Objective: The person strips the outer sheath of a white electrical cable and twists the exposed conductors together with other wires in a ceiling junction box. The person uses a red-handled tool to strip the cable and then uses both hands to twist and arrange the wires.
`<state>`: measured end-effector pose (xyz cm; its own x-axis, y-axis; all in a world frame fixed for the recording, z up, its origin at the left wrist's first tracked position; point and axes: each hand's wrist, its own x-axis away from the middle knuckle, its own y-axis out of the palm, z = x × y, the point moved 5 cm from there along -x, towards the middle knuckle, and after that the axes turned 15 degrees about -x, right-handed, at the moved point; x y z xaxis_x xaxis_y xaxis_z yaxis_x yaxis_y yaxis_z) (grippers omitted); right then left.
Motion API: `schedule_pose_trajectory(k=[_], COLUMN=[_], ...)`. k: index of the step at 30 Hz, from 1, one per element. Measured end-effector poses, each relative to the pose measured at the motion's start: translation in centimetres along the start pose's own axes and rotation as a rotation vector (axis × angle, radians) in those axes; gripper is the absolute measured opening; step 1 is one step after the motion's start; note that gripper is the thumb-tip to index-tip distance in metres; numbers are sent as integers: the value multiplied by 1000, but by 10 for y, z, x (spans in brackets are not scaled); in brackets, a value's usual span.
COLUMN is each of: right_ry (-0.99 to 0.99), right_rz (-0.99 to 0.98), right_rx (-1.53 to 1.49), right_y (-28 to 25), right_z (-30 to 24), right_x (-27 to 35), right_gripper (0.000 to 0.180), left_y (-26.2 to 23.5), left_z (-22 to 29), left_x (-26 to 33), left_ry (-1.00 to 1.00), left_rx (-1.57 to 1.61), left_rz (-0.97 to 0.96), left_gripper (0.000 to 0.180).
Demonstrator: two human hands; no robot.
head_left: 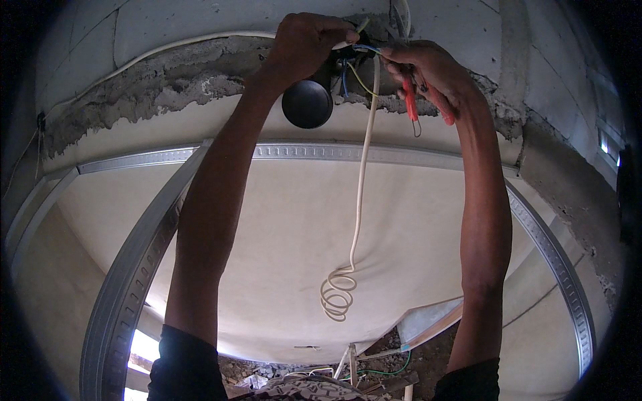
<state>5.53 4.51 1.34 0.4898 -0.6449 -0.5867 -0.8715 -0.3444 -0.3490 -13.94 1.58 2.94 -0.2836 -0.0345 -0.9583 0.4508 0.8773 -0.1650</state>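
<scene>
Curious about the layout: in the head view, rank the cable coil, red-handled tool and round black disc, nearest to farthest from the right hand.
1. Red-handled tool, in the right hand.
2. Round black disc, left of that hand.
3. Cable coil, hanging below.

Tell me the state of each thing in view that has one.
Left hand: closed on a wire
Right hand: pinching blue wire, gripping tool
Red tool: held, handles apart
Cable: hanging, lower end coiled
Lower wires: hanging
Black disc: not covering wires
</scene>
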Motion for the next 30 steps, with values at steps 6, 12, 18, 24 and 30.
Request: schedule_pose_trajectory(k=[6,12,18,24,30], right_ry=[-12,0,88,32,1], right_rz=[9,-47,-98,-147,-73], right_rx=[30,-95,-438,-481,-304], right_y=[1,6,20,22,16], right_z=[2,2,10,8,8], right_x=[1,3,-9,-9,-13], right_gripper=[37,33,22,21,22], left_y=[11,8,1,4,8], left_z=[-15,-4,2,2,0], left_x=[-5,6,11,13,14], left_ry=[-202,-179,-93,71,-34], left_rx=[61,235,236,118,178], left_rz=[-83,-87,-166,-46,-19], left_gripper=[29,22,23,20,22])
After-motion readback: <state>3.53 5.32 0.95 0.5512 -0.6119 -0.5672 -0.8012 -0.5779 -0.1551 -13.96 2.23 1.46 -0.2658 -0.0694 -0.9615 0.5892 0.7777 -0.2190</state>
